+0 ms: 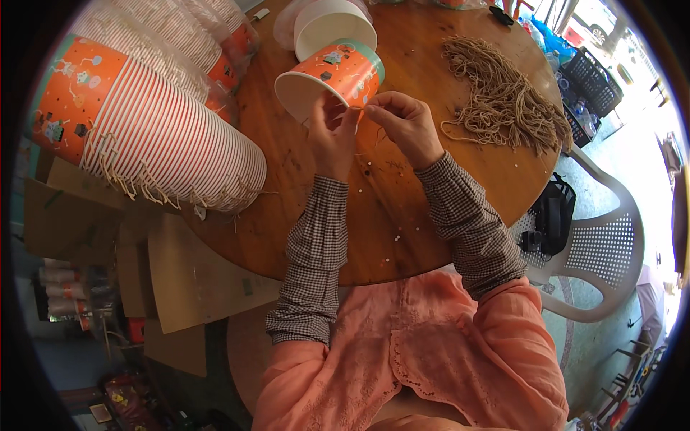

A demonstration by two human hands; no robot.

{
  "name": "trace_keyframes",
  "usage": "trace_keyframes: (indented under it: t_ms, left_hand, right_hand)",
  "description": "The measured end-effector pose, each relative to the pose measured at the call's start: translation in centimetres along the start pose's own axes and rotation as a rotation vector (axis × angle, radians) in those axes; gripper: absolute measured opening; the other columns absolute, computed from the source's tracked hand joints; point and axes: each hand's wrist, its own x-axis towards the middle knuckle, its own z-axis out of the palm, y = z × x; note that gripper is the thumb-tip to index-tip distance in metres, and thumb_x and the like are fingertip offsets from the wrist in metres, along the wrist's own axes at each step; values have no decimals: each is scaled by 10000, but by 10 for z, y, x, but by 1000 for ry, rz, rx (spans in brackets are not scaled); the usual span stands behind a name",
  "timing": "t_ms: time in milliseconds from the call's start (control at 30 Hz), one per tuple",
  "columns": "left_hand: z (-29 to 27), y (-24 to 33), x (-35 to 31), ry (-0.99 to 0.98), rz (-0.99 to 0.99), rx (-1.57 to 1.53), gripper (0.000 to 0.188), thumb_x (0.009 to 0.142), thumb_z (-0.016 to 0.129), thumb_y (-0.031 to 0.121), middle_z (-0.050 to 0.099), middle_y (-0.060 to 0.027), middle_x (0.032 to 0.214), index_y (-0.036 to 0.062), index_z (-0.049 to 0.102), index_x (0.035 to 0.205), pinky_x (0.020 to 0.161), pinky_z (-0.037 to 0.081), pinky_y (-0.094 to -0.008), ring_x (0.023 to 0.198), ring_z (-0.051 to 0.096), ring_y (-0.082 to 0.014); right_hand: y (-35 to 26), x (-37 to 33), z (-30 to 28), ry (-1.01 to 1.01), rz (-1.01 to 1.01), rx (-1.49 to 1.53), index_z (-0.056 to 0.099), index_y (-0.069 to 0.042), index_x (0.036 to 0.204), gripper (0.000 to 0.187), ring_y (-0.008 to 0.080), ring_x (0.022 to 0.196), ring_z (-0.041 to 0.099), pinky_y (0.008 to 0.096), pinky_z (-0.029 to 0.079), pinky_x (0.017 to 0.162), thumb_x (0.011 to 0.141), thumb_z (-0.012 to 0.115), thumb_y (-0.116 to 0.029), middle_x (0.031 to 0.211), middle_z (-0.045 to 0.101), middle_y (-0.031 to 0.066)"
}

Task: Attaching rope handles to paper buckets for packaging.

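An orange paper bucket [350, 70] with cartoon prints and a white inside lies tilted on its side on the round wooden table, its mouth toward the lower left. My left hand [332, 138] is closed at the bucket's rim, some fingers inside the mouth, thumb and forefinger pinched at the edge. Close beside it, my right hand [407, 128] pinches thumb and forefinger at the same spot on the rim. A thin beige cord seems to be between the fingertips there, mostly hidden by them. A loose heap of beige cords [503, 97] lies to the right.
A long stack of nested paper buckets [172, 129] with cord ends at the rims leans at left. Bagged stacks [180, 43] stand behind. A white bucket [334, 29] sits beyond mine. Cardboard boxes [187, 276] are below left; a plastic chair [600, 244] with a black bag [553, 215] is at right.
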Motion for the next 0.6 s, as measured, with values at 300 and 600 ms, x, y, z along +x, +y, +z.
trace_keyframes:
  t_ms: [300, 600]
  left_hand:
    - [-15, -16, -3, -64, 36, -59, 367, 924, 583, 126, 639, -93, 1026, -36, 491, 1240, 768, 537, -285, 903, 627, -149]
    - [-19, -13, -1, -180, -200, -701, 341, 942, 543, 97, 594, -76, 1180, 3, 501, 1267, 941, 455, -319, 1078, 568, -170]
  right_hand:
    - [-1, 0, 2, -92, -580, -544, 644, -33, 874, 78, 113, 881, 576, 254, 484, 717, 836, 667, -98, 937, 601, 46]
    - [-10, -10, 9, -302, -361, -358, 587, -10, 882, 84, 196, 818, 596, 285, 486, 730, 832, 641, -51, 887, 580, 79]
